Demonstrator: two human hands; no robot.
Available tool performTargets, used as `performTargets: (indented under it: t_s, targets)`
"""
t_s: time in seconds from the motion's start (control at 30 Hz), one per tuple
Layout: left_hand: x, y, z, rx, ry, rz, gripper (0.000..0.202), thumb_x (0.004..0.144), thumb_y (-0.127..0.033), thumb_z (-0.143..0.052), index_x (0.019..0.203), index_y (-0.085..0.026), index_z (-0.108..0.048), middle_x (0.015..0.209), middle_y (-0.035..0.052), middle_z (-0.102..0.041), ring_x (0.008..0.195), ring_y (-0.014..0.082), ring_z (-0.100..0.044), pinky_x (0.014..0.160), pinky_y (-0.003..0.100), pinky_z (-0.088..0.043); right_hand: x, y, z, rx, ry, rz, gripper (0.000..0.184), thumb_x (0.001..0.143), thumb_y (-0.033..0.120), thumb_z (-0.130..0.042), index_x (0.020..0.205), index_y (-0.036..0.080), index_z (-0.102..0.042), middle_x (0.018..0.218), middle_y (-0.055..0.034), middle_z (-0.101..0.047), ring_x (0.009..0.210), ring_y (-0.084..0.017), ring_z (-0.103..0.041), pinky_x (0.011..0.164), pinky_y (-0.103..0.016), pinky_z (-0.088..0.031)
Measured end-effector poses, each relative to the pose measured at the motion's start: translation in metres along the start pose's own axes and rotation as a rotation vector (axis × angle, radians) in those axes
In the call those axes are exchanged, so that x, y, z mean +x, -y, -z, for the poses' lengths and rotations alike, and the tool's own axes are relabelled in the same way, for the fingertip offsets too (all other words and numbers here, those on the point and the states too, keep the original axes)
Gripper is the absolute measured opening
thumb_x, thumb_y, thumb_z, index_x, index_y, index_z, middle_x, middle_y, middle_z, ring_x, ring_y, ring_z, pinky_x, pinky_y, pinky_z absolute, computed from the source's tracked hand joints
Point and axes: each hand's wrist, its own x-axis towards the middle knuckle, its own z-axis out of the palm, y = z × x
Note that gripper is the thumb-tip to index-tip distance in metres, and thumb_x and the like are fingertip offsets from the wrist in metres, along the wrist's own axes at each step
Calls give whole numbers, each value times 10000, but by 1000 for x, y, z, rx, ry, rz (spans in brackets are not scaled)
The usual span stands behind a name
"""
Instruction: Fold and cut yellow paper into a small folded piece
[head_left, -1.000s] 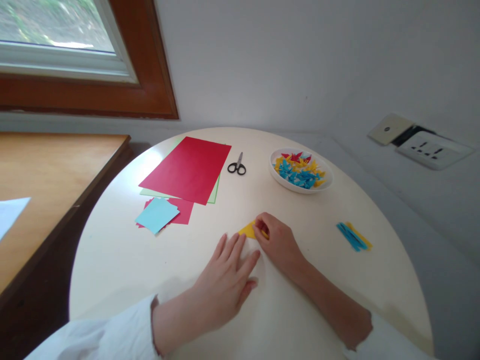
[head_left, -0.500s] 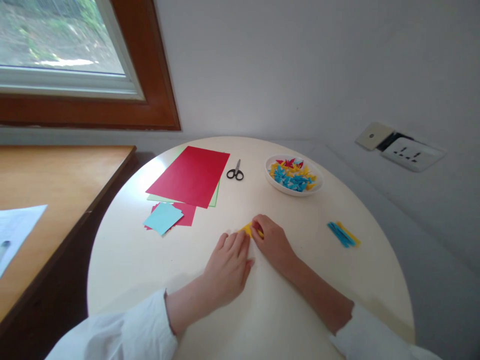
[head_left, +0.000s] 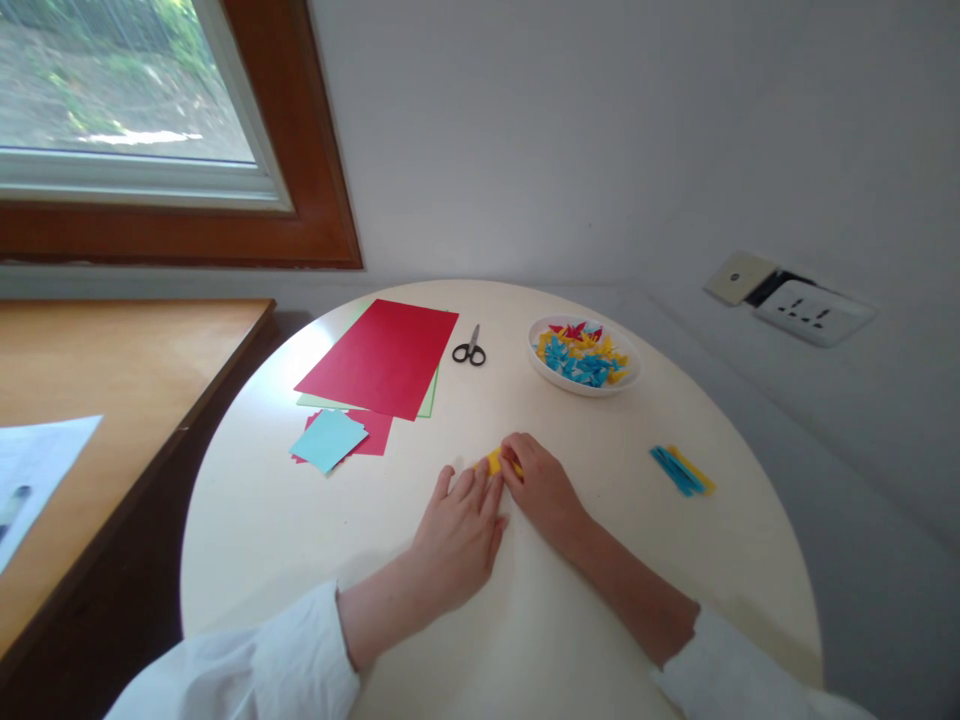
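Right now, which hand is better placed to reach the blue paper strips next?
Probably the right hand: it is nearer the blue paper strips, on its side. The left hand lies farther off; both touch the yellow paper.

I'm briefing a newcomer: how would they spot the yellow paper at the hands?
Find the round white table. Near its middle, the left hand and right hand both touch a small yellow paper. Unlike the yellow strips and yellow shapes in the dish, hands partly cover it.
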Motion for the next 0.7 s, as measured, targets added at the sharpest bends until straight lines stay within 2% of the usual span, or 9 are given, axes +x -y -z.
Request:
performTargets:
  t_s: [0.47, 0.7]
  targets:
    - [0, -1, 1, 30, -3, 7, 432, 909, -307, -264, 1265, -131, -432, 1312, 140, -474, 1144, 241, -445, 952, 457, -286, -2, 0, 2, 72, 8, -7, 132, 784, 82, -388, 761, 193, -457, 772, -42, -532, 716, -168, -511, 673, -284, -426]
    - [-1, -1, 1, 16, -8, 8, 429, 906, -298, -266, 1264, -133, -436, 1308, 145, -475, 1131, 246, -445, 950, 463, -285, -6, 1, 5, 75, 16, 14, 154, 785, 70, -381, 812, 185, -481, 835, -70, -550, 800, -193, -501, 741, -332, -440]
